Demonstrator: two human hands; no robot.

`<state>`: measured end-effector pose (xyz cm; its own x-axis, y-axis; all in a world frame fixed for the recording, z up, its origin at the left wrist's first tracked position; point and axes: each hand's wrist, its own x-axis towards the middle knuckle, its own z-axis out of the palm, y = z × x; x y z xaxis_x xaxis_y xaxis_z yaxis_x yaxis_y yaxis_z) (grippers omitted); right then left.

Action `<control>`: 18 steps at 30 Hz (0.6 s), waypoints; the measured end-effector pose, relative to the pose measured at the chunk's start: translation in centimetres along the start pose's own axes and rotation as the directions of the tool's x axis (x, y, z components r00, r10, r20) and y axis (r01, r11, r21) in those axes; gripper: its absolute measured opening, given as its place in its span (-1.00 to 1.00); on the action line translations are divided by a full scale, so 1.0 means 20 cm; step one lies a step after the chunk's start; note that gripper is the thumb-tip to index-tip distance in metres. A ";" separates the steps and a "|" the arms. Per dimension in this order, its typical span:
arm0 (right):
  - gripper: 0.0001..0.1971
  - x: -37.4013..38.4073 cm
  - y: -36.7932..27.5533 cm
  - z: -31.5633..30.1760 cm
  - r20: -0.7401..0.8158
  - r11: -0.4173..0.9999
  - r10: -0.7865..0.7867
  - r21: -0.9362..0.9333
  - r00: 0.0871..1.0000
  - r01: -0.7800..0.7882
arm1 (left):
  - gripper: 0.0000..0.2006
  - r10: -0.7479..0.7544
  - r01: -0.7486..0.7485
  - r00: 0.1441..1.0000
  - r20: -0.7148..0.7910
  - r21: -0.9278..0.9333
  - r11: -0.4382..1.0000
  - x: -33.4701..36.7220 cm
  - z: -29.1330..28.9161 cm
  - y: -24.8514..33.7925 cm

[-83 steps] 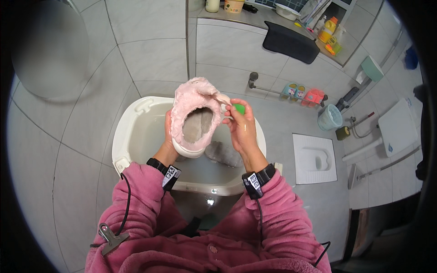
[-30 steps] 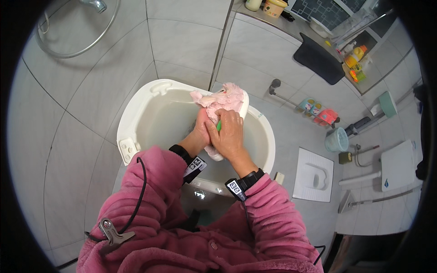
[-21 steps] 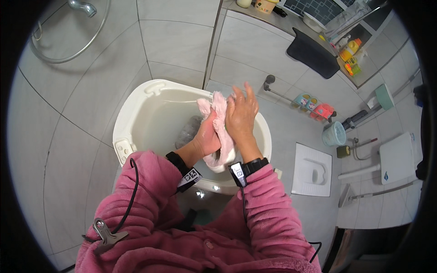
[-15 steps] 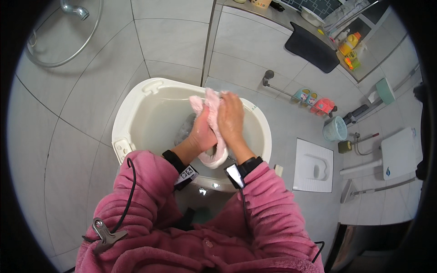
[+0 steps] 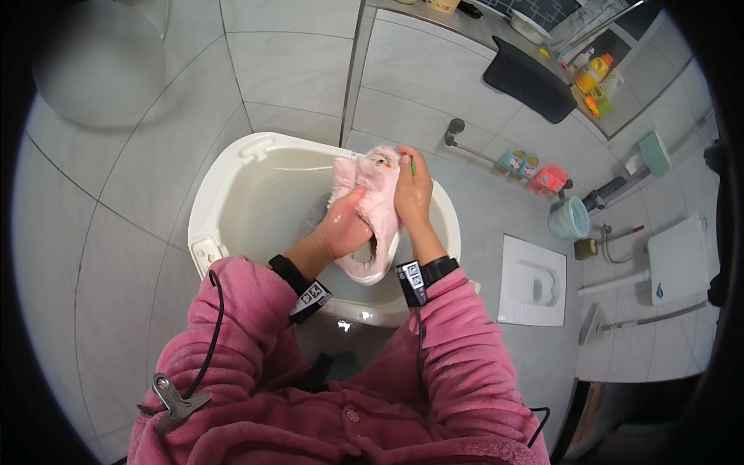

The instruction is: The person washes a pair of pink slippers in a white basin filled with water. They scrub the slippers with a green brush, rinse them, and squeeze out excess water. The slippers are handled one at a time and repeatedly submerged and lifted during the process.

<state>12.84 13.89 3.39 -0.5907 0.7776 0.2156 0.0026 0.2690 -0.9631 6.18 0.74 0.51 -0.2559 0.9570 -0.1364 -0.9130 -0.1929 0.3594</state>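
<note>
Above the water in a white plastic tub [image 5: 203, 198], both hands have hold of a fluffy pink slipper [image 5: 378, 186]. A small animal face shows on its toe, and its opening lies toward me. My left hand [image 5: 343, 227] grips the slipper along its left side, thumb on the fur. My right hand [image 5: 415, 190] is closed around the right edge near the toe, with those fingertips partly hidden. A thin green thing [image 5: 413, 166] shows at the right hand's fingers; its kind is unclear. Something grey [image 5: 314, 219] sits in the water left of my left hand, mostly covered.
To the right are a squat toilet [image 5: 535, 283] and a light-blue bucket [image 5: 570, 219]. Slippers [image 5: 549, 178] hang on a wall rail. A black mat [image 5: 529, 81] drapes over the counter, near yellow bottles [image 5: 593, 74]. A blurred round spot covers the upper left.
The slipper has turned, so its top and animal face now show. My right hand has shifted right along its edge. A blurred spot has appeared at the upper left.
</note>
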 end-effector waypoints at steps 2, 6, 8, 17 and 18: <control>-0.73 0.00 -0.01 -0.01 0.119 0.972 -0.143 -0.169 0.982 0.162 | -0.52 -0.065 0.057 0.990 0.124 0.068 0.996 -0.01 -0.02 -0.01; -0.73 -0.11 -0.02 0.04 0.362 0.756 -0.487 -0.281 0.795 0.591 | -0.61 -0.042 0.030 0.997 0.066 0.174 0.984 -0.04 -0.06 0.05; -0.75 -0.15 -0.02 0.07 0.444 0.713 -0.549 -0.193 0.708 0.674 | -0.65 0.227 -0.251 0.963 0.143 0.782 0.571 -0.11 -0.07 0.05; -0.81 -0.01 0.07 0.06 0.049 0.805 -0.482 -0.369 0.875 0.465 | -0.62 -0.110 0.107 0.994 0.009 0.147 0.983 -0.06 -0.11 0.03; -0.82 0.00 0.08 0.07 -0.014 0.871 -0.357 -0.365 0.934 0.327 | -0.62 -0.093 0.092 0.996 -0.002 0.156 0.983 -0.06 -0.13 0.02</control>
<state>11.67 13.61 1.57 -0.5411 0.6385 0.5474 0.1038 0.6966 -0.7099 5.36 -0.99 -1.55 -0.1706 0.9703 -0.1715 -0.8718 -0.0676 0.4852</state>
